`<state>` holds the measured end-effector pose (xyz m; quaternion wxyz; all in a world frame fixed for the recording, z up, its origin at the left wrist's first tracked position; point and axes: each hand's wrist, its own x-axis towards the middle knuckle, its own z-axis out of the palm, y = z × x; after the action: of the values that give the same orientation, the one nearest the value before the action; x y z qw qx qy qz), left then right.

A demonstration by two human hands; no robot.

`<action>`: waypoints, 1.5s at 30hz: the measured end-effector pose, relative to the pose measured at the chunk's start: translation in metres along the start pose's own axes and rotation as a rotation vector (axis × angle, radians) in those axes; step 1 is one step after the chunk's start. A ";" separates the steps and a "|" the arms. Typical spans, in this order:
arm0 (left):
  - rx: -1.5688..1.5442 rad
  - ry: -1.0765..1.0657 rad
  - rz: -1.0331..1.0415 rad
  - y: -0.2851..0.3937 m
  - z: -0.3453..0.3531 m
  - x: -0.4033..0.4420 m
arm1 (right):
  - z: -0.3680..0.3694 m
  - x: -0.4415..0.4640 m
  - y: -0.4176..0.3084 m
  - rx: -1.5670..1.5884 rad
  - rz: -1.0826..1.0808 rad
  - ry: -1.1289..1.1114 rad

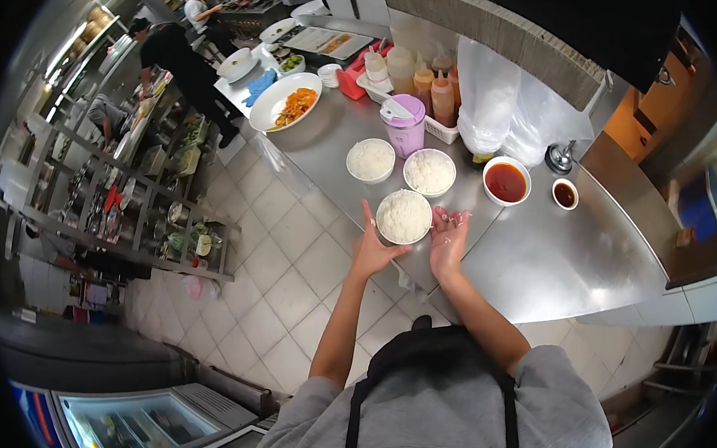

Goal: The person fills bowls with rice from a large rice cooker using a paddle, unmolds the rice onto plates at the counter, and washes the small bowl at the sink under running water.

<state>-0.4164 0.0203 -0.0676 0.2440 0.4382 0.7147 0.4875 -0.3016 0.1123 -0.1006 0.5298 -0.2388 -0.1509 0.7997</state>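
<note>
The person wears a plain grey T-shirt with loose short sleeves, creased softly across the chest and ending well above the wrists. Over it sits a black apron, its bib wide and unmarked, with two narrow black straps running up toward the shoulders. The left hand and right hand are ungloved, small white specks dotting the right one's fingers, and a dark shoe tip shows past the apron.

3 rice bowls | 2 sauce bowls | 1 purple jug
</note>
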 end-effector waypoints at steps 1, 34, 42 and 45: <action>-0.010 -0.003 0.016 -0.003 -0.001 0.001 | 0.003 -0.005 0.001 -0.021 -0.031 0.012; -0.679 -0.453 -0.265 -0.087 -0.100 0.186 | 0.113 0.049 0.163 -0.442 -0.652 0.414; -0.896 -0.437 -0.149 -0.087 -0.101 0.190 | 0.126 0.041 0.175 -0.203 -0.707 0.507; -1.008 -0.272 -0.159 -0.085 -0.087 0.179 | 0.132 0.019 0.172 -0.239 -0.710 0.437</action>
<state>-0.6062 0.1209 -0.0953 0.5512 0.2704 0.3845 0.6894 -0.5121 0.0635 -0.0789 0.7601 -0.3955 -0.1992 0.4755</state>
